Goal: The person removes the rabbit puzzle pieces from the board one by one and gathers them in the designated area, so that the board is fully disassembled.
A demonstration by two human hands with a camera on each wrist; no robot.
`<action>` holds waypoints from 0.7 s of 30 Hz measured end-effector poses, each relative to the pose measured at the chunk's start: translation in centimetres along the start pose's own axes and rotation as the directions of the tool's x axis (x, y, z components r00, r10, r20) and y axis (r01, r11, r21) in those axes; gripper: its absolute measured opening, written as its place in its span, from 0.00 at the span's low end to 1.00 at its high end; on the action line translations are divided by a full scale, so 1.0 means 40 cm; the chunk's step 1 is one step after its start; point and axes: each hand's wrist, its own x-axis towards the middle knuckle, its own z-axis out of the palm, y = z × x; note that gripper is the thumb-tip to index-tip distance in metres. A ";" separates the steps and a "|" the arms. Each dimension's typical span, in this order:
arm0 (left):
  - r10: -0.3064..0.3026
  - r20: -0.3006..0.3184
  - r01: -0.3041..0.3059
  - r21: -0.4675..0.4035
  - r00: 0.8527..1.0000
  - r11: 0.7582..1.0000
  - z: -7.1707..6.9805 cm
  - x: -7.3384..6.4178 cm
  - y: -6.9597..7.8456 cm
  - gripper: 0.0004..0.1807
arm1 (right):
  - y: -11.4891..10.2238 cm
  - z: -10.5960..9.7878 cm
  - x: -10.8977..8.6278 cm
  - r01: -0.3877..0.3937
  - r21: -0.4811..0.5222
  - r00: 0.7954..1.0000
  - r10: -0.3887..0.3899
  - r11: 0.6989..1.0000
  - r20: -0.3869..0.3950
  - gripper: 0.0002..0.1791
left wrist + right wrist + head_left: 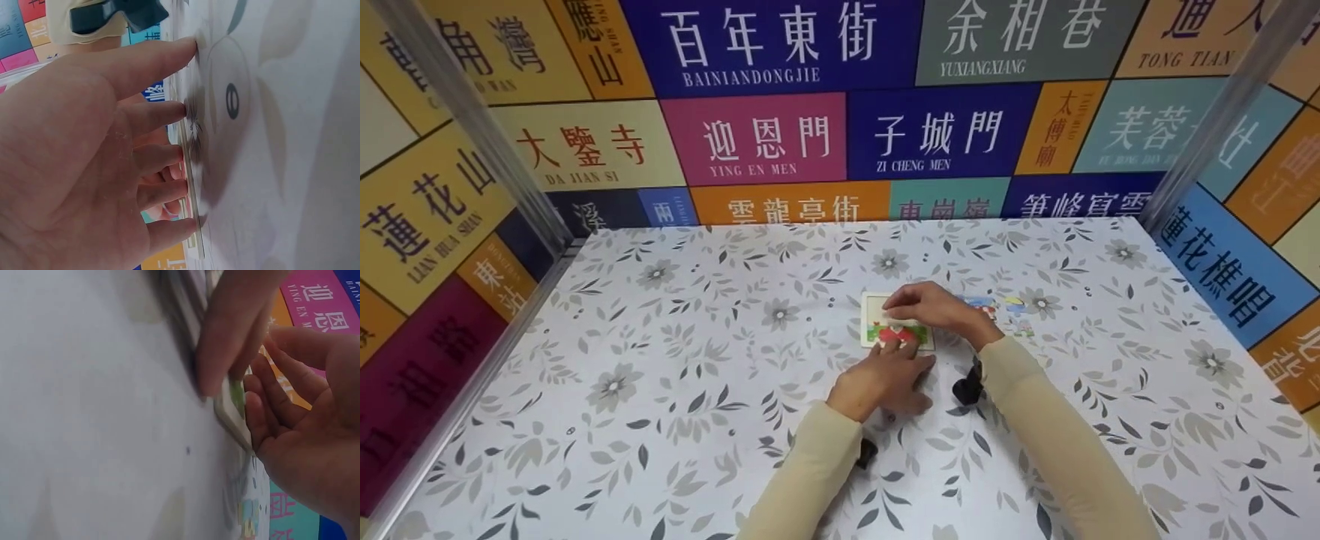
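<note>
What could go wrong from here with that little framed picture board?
The left hand, touching the near edge of the framed board, could push it askew. The right hand covers part of the picture, so a slip might go unnoticed. The colourful pieces beside its wrist could get knocked away.

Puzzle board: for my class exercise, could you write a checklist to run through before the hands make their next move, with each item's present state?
1. Puzzle board lying on the tablecloth: ok, it looks flat.
2. Board steadied: ok, fingers of the left hand rest on its near side.
3. Picture complete: not ok, a pale area at the upper left looks unfilled.
4. Loose pieces at hand: ok, colourful ones lie to the board's right, partly hidden by the right hand.
5. Piece gripped in the right hand: cannot tell, its curled fingers hide what is beneath.
</note>
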 end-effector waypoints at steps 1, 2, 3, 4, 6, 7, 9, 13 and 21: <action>0.002 -0.001 -0.002 0.003 1.000 1.000 0.000 0.000 0.000 0.36 | 0.000 0.002 0.001 0.002 0.000 1.000 -0.002 1.000 0.006 0.15; 0.002 -0.004 -0.002 0.006 1.000 1.000 0.000 0.000 -0.001 0.36 | 0.000 0.004 0.003 0.003 0.001 1.000 -0.003 1.000 0.012 0.15; 0.002 -0.006 -0.002 0.009 1.000 1.000 0.000 -0.001 -0.002 0.36 | -0.001 0.006 0.003 0.004 0.002 1.000 -0.004 1.000 0.017 0.15; 0.004 -0.010 -0.004 0.012 1.000 1.000 0.000 -0.002 -0.002 0.36 | -0.002 0.008 0.005 0.012 -0.002 1.000 -0.012 1.000 0.025 0.15; 0.008 -0.016 -0.008 0.015 1.000 1.000 -0.001 -0.003 -0.002 0.36 | -0.003 0.012 0.008 0.027 -0.014 0.999 -0.026 1.000 0.037 0.15; 0.011 -0.019 -0.011 0.017 1.000 1.000 -0.001 -0.005 -0.002 0.36 | -0.003 0.014 0.010 0.034 -0.018 0.999 -0.033 0.999 0.042 0.15; 0.024 -0.032 -0.023 0.034 0.999 0.999 -0.002 -0.007 -0.001 0.35 | -0.002 0.017 0.012 0.066 -0.036 0.997 -0.064 0.997 0.046 0.15; 0.029 -0.039 -0.027 0.054 0.999 0.998 0.000 -0.010 0.000 0.34 | 0.000 0.019 0.010 0.127 -0.061 0.990 -0.123 0.990 0.066 0.16; 0.004 0.024 -0.004 0.019 1.000 1.000 0.006 -0.005 -0.005 0.40 | 0.000 0.019 0.007 0.157 -0.097 0.984 -0.147 0.983 0.105 0.16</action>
